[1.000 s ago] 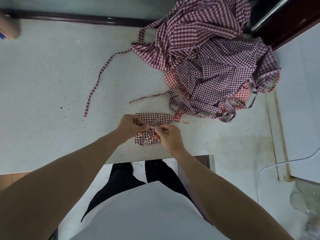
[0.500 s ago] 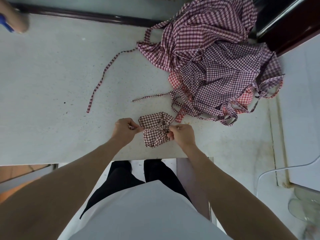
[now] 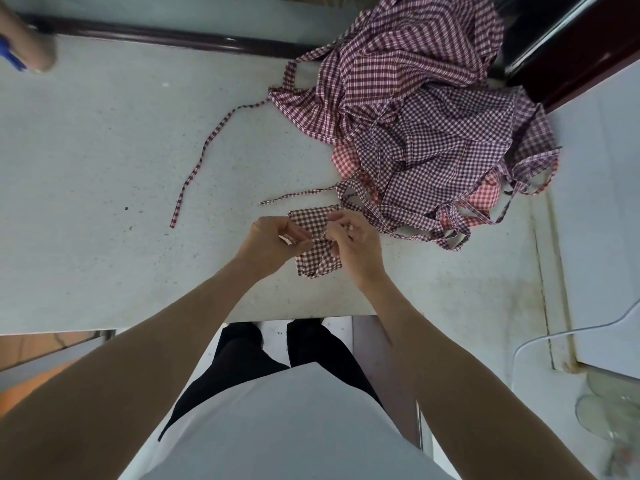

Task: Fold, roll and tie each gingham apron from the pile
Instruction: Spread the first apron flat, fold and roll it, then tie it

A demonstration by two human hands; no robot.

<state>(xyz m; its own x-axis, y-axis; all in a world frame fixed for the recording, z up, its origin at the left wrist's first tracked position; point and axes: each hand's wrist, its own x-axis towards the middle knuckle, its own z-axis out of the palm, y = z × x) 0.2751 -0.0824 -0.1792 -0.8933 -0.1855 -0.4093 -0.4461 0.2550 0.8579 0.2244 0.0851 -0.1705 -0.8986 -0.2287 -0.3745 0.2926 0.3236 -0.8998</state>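
A person standing at a pale work table point(image 3: 104, 174) ties off one rolled gingham apron point(image 3: 317, 252), which lies at the table's near edge, roughly at the centre of the view. The left hand point(image 3: 273, 240) and the right hand point(image 3: 353, 242) meet over the middle of the bundle, each with fingertips closed in a pinch on what appears to be a tie strap, likely so the knot can be drawn tight across the roll and keep it from springing open. At two o'clock from the hands, the pile point(image 3: 426, 109) of unfolded aprons sits heaped against the far right of the table, within easy reach for the next pick. The heap shows at least three patterns, a large maroon check, a fine purple check and a red one, though the exact number of aprons in it cannot be told. Two loose straps trail out of it: a long strap point(image 3: 204, 157) running toward ten o'clock and a shorter strap point(image 3: 298, 195) lying just beyond the bundle. Only one finished roll is visible, so most of the job seems to remain.
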